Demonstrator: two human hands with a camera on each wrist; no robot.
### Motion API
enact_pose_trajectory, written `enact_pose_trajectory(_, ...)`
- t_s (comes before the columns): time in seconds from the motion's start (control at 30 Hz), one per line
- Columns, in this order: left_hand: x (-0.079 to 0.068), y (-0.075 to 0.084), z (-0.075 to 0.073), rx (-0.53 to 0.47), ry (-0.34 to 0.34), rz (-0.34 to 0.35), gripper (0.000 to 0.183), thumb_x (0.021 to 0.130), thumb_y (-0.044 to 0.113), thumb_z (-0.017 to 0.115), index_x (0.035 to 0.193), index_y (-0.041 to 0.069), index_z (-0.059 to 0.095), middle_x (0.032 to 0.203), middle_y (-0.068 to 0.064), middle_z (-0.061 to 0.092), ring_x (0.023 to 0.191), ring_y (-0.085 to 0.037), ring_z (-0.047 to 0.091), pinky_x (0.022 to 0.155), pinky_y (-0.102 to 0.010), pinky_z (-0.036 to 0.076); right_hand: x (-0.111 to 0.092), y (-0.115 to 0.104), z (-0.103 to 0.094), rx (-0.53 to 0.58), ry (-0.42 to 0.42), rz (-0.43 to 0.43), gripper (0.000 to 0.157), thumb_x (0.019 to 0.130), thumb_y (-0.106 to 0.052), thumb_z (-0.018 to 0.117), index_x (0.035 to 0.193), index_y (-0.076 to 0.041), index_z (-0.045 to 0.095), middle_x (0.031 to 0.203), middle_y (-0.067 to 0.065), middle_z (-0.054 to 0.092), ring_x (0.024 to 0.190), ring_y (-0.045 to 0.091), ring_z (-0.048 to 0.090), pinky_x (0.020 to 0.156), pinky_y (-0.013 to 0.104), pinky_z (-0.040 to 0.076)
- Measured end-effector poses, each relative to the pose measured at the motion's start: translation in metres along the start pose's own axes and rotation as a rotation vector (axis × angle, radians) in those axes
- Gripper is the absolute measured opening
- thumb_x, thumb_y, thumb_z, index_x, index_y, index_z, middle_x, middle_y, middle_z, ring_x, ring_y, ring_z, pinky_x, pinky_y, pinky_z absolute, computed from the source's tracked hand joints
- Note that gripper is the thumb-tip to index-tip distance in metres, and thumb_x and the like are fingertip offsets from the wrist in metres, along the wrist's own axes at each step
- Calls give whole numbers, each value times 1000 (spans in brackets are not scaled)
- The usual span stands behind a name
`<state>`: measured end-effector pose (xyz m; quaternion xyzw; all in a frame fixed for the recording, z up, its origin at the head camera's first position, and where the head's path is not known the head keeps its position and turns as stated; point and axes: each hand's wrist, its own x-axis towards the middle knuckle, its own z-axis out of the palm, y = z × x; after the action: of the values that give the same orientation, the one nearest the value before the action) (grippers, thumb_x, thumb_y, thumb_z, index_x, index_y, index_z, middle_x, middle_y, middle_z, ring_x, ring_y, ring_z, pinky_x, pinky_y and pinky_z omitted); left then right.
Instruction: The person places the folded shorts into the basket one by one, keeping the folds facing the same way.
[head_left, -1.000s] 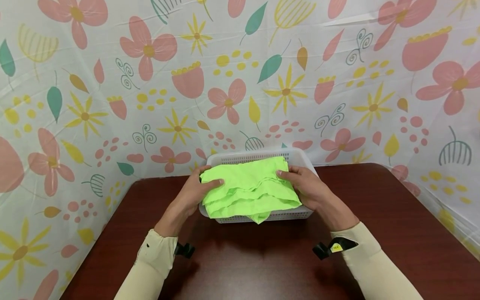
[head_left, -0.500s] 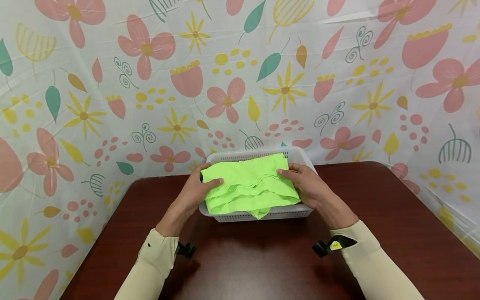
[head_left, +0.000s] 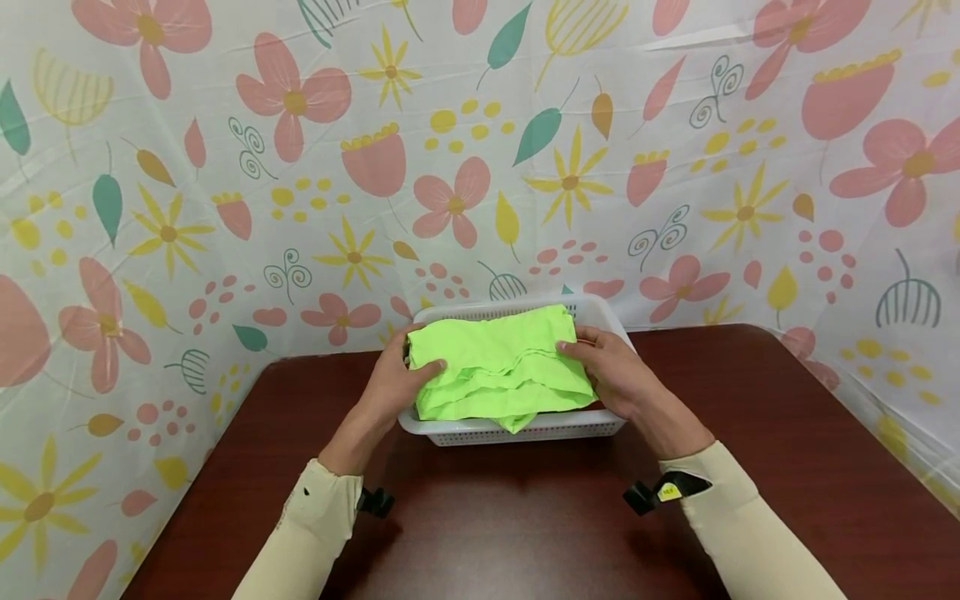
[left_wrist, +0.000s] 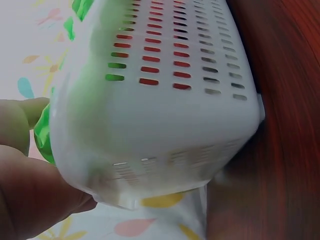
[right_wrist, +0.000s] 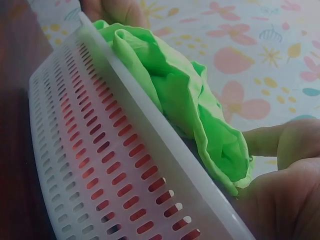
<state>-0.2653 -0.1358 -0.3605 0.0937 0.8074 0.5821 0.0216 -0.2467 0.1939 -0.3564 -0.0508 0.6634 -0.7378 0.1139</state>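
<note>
A folded lime-green cloth (head_left: 495,362) with ruffled layered edges lies across the top of a white slotted plastic basket (head_left: 525,434). My left hand (head_left: 390,379) grips its left end, thumb on top and fingers underneath, mostly hidden. At the opposite end my right hand (head_left: 617,375) holds the cloth the same way. In the right wrist view, the cloth (right_wrist: 185,95) bulges above the basket rim (right_wrist: 165,135), its folded end between the thumb and fingers. The left wrist view shows the basket's corner (left_wrist: 145,120) close up, with a bit of green cloth (left_wrist: 44,132) by the hand.
Something red (right_wrist: 95,145) shows through the basket's slots. The basket stands on a dark red-brown table (head_left: 495,517), near its back edge. Behind the table hangs a white floral-print sheet (head_left: 480,167). Each wrist wears a black camera mount (head_left: 651,497).
The cloth has shifted slightly back and down into the basket's opening, with both hands still holding it. More of the basket's front rim shows now.
</note>
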Motion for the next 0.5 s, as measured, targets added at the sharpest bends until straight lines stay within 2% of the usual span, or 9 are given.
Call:
enact_pose_trajectory(0.27,-5,2,9,301,28,110,71,101,22,73,162,13,37,167,-14,36,155,-33,33,122,-57,34,1,2,-3,-30,22,18,59,113,-22,53,163,0,31,134,7,58,103,12,67,83,28,58)
enact_pose_trajectory(0.37,-6,1,10,366,38,140,69,101,22,72,161,11,39,165,-16,39,154,-35,35,121,-58,34,1,2,-4,-48,14,27,60,113,-23,53,163,0,30,131,7,60,102,12,68,82,28,58)
enact_pose_trajectory(0.5,-7,0,12,396,41,181,68,101,19,72,160,7,41,163,-17,41,152,-36,38,121,-57,35,1,1,-3,-55,10,35,60,113,-22,53,163,0,30,131,7,60,101,12,67,82,27,58)
